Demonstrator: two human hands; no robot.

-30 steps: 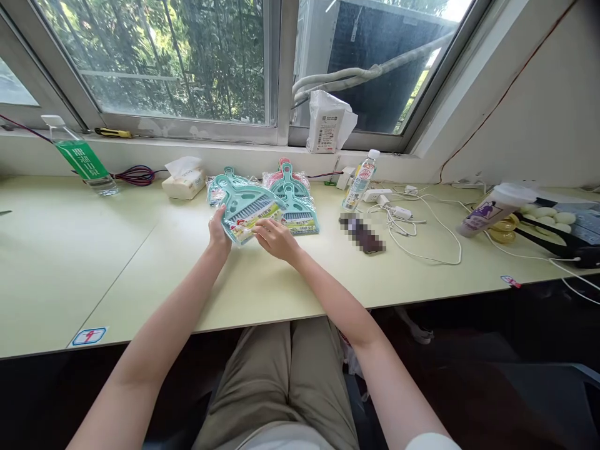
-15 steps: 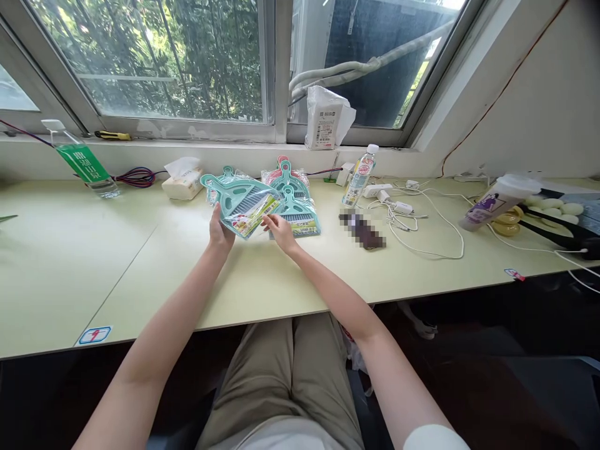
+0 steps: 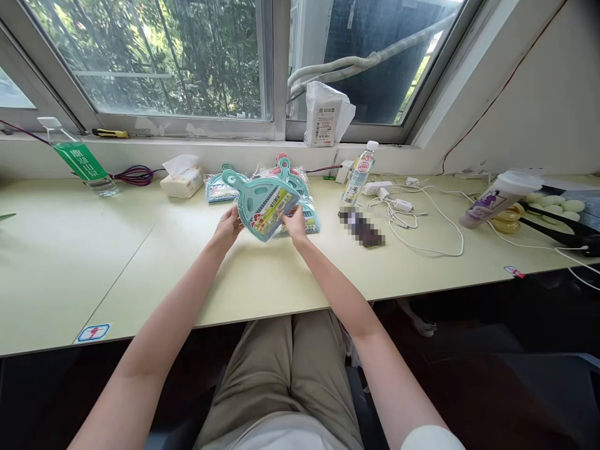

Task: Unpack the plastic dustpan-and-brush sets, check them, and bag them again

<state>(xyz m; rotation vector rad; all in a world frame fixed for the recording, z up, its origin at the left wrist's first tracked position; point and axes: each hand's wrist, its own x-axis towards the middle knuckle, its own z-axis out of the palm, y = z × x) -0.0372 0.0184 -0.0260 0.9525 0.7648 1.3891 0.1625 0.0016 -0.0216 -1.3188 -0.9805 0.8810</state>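
Observation:
Both my hands hold a teal mini dustpan-and-brush set [image 3: 263, 201] in clear wrap, lifted and tilted above the pale green desk [image 3: 262, 281]. My left hand [image 3: 228, 226] grips its lower left edge. On the lower right edge my right hand [image 3: 296, 223] pinches the wrap. Behind it lie more packaged sets: a teal one [image 3: 218, 187] to the left and a pile with a pink one [image 3: 293, 175] at the back.
A tissue pack [image 3: 182, 177] and a tilted green-labelled bottle [image 3: 79, 159] sit at left. To the right are a small drink bottle [image 3: 359, 173], a dark phone [image 3: 362, 229], white chargers with cables [image 3: 412, 219] and a lying cup [image 3: 497, 200]. A white parcel [image 3: 325, 115] rests on the sill.
The teal set has been lifted off the pile and turned toward me, moving right; my right hand went from touching its label to gripping its edge.

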